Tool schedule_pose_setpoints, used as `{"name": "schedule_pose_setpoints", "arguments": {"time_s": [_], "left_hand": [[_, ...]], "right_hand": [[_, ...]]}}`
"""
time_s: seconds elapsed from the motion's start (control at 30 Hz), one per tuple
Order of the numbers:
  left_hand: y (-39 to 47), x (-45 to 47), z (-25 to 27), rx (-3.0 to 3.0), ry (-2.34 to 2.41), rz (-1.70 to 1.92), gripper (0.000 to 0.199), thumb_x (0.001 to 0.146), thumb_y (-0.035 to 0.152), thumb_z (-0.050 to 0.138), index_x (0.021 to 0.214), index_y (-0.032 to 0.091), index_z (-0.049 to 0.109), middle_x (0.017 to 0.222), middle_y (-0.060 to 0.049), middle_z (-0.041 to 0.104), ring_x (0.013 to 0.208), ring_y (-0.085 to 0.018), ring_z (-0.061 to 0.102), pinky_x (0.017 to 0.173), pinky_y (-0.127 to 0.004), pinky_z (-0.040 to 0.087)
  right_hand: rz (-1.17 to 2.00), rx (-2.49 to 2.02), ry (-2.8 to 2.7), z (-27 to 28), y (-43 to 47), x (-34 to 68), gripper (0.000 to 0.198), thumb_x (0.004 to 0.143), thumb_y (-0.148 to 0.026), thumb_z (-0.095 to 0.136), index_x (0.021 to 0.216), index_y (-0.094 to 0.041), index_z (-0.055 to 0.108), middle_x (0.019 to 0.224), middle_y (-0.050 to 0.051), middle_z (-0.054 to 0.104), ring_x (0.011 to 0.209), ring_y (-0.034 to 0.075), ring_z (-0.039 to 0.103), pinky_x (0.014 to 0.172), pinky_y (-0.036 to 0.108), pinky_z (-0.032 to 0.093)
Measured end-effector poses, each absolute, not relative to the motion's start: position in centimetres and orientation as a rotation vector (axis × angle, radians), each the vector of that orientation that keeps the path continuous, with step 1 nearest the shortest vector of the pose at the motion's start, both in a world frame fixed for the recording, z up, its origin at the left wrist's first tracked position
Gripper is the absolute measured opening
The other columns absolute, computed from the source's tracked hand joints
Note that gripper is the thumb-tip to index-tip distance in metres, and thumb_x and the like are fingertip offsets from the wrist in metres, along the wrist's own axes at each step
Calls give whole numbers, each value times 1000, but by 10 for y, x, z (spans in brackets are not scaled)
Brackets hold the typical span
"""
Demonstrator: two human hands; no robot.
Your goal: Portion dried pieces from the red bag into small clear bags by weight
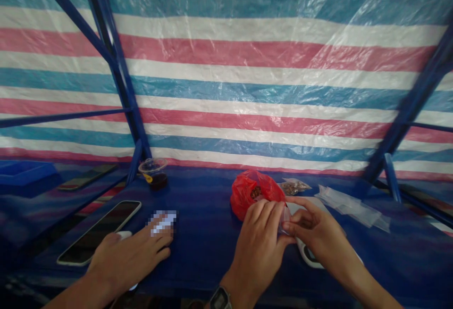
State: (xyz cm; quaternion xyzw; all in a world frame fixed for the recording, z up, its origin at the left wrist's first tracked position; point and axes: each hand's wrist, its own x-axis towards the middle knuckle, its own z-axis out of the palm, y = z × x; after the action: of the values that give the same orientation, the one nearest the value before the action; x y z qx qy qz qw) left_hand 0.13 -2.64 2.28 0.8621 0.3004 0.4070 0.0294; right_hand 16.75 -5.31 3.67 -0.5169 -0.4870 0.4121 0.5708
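Note:
My left hand, a watch on its wrist, has its fingers closed on a small clear plastic bag. From the other side my right hand pinches the same bag; the fingers hide most of it. Just behind my left fingers sits an open red plastic bag with small brown pieces inside. Beneath my right hand lies a white scale, partly covered. A clear packet of brown pieces rests behind it, and several flat clear bags are spread to the right.
Another person's hand is on the left of the blue table, over a white object. Close by lies a phone. A clear cup with dark liquid stands behind. Blue metal posts rise before a striped plastic sheet.

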Motion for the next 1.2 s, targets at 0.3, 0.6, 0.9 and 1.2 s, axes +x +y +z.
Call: {"name": "schedule_pose_setpoints", "arguments": {"time_s": [0.3, 0.6, 0.9, 1.2], "left_hand": [[-25, -2, 13, 2274, 1046, 1188, 34, 106, 38, 57, 135, 20, 62, 124, -16, 73, 116, -33, 70, 100, -52, 57], [-20, -19, 9, 1867, 1102, 1235, 32, 108, 47, 48, 114, 22, 66, 115, -9, 74, 109, -29, 69, 97, -47, 52], [-11, -13, -2, 2385, 1294, 1037, 28, 106, 44, 57, 120, 23, 69, 127, -11, 74, 110, -31, 71, 92, -42, 55], [-6, -21, -17, 2318, 1493, 1012, 33, 107, 46, 52, 110, 20, 73, 112, -13, 74, 102, -32, 68, 90, -43, 54]], "right_hand": [[797, -1342, -1430, 64, -41, 187, 59, 80, -72, 73, 110, -21, 74, 79, 5, 78, 70, 23, 72, 64, 34, 58], [401, -1419, -1949, 99, 8, 189, 24, 91, -25, 58, 98, -23, 81, 99, 4, 84, 85, 23, 77, 80, 32, 59], [14, -1566, -2554, 71, 31, 158, 36, 91, -6, 59, 118, -19, 79, 125, 12, 78, 113, 25, 73, 98, 31, 53], [-203, -1660, -2631, 73, 34, 160, 32, 91, -6, 60, 121, -12, 72, 125, 20, 75, 116, 31, 70, 99, 38, 53]]}}
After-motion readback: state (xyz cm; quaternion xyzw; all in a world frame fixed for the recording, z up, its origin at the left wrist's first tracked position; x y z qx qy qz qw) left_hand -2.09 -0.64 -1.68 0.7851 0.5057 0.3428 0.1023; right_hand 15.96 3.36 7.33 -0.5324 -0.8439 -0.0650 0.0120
